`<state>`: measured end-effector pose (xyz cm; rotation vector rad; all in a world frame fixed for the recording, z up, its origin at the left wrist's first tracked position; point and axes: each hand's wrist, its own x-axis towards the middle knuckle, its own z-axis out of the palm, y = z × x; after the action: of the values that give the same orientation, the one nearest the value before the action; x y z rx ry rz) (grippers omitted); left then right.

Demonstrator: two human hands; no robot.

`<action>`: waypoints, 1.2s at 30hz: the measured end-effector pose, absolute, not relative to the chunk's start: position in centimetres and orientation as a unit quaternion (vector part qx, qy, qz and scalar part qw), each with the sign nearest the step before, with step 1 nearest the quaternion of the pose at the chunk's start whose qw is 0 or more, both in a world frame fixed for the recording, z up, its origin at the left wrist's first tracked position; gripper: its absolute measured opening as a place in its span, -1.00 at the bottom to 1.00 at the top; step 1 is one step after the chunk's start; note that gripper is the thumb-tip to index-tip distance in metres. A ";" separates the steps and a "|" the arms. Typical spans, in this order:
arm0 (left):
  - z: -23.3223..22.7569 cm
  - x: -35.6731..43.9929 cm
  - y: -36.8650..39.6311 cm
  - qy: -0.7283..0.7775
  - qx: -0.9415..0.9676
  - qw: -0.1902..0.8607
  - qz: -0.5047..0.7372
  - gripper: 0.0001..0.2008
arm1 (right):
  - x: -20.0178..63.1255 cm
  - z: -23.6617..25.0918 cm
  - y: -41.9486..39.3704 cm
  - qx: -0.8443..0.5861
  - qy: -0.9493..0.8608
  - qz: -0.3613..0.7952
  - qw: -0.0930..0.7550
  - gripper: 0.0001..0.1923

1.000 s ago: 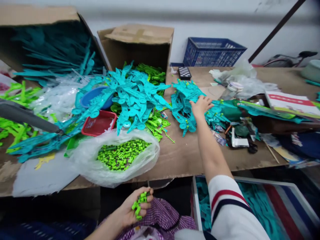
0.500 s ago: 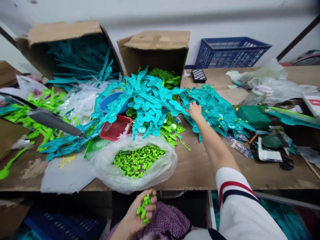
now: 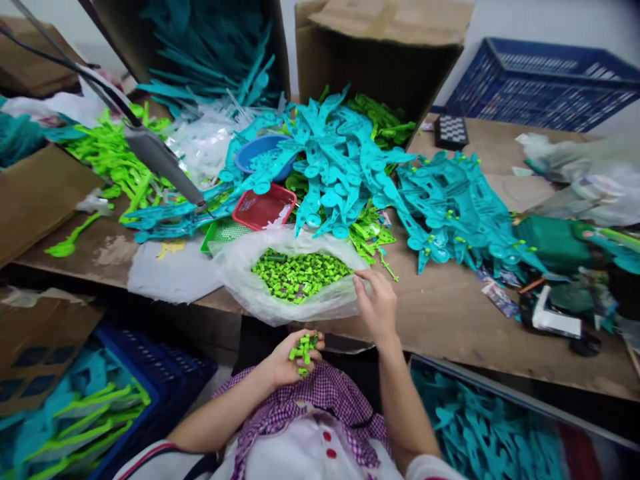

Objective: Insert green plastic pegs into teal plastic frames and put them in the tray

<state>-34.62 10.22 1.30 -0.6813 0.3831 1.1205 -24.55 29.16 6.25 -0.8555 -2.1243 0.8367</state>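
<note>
My left hand (image 3: pixel 295 360) is cupped palm up over the lap, its fingers curled round a small heap of bright green plastic pieces (image 3: pixel 303 348). My right hand (image 3: pixel 377 303) is at the right rim of a clear plastic bag (image 3: pixel 235 283), thumb and fingers slightly apart and bent. Whether it touches the bag is unclear, and nothing shows in its fingers. Many more small green pieces (image 3: pixel 300 277) fill the bag at the table's front edge. Behind and to the right lie turquoise plastic parts (image 3: pixel 460 207), some with small green bits on them.
Another turquoise pile (image 3: pixel 335 167) spills before a cardboard box (image 3: pixel 395 20). A red basket (image 3: pixel 265 207), a blue bowl (image 3: pixel 260 150) and a grey pen-shaped tool (image 3: pixel 163 160) are left of centre. A blue crate (image 3: pixel 545 83) stands at back right.
My right hand has come back from the right turquoise pile to the bag's right rim. My left hand still holds the green pieces. The view has tilted down.
</note>
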 end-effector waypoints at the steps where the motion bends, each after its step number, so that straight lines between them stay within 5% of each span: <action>1: 1.0 -34.6 9.8 0.181 -0.312 0.776 0.518 -0.93 | -25.3 6.4 28.7 -0.350 -0.791 0.333 0.376 -0.79; 6: 0.0 -35.0 8.8 0.203 -0.290 0.793 0.496 -0.93 | -31.0 9.2 28.4 -0.341 -0.727 0.410 0.432 -0.75; 13: -0.7 -35.9 7.6 0.218 -0.289 0.790 0.494 -0.93 | -31.3 8.8 31.5 -0.300 -0.744 0.467 0.371 -0.67; 19: -0.5 -35.6 6.3 0.254 -0.273 0.779 0.504 -0.94 | -34.9 9.6 44.2 -0.372 -0.795 0.239 0.415 -0.58; 24: -1.0 -34.6 5.5 0.301 -0.245 0.746 0.541 -0.86 | -42.3 9.6 52.5 -0.450 -0.850 0.077 0.264 -0.33; 29: -2.1 -34.5 5.7 0.298 -0.269 0.704 0.586 -0.84 | -45.4 9.4 54.9 -0.502 -0.849 0.089 0.137 -0.18; 36: -2.8 -35.6 7.6 0.305 -0.280 0.695 0.588 -0.90 | -43.2 12.2 52.8 -0.373 -0.887 -0.104 0.250 -0.43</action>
<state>-35.62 7.55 -2.77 -0.6260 0.6803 1.3125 -43.21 52.79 12.16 -1.0169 -2.4158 -0.2822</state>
